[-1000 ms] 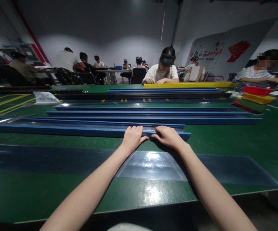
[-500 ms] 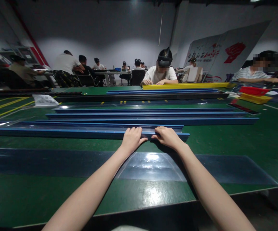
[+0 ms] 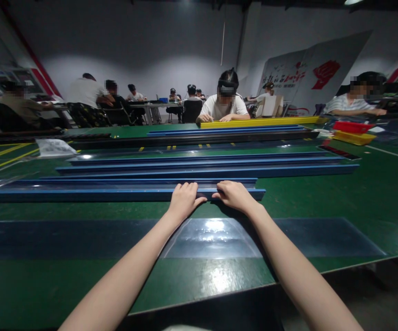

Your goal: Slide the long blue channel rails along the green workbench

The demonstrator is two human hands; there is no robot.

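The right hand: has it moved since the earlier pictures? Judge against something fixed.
No, not visibly: against the clear strip on the green table, the right hand keeps its place at the blue rail; only the view shifts.

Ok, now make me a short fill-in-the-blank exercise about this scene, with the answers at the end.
1. The left hand and right hand hold a long channel edged in ____.
2. The table top is mostly coloured ____.
3. Stacked on the yellow bin is another bin, coloured ____.
4. The bar before the facing co-worker is ____.

Answers: blue; green; red; yellow.
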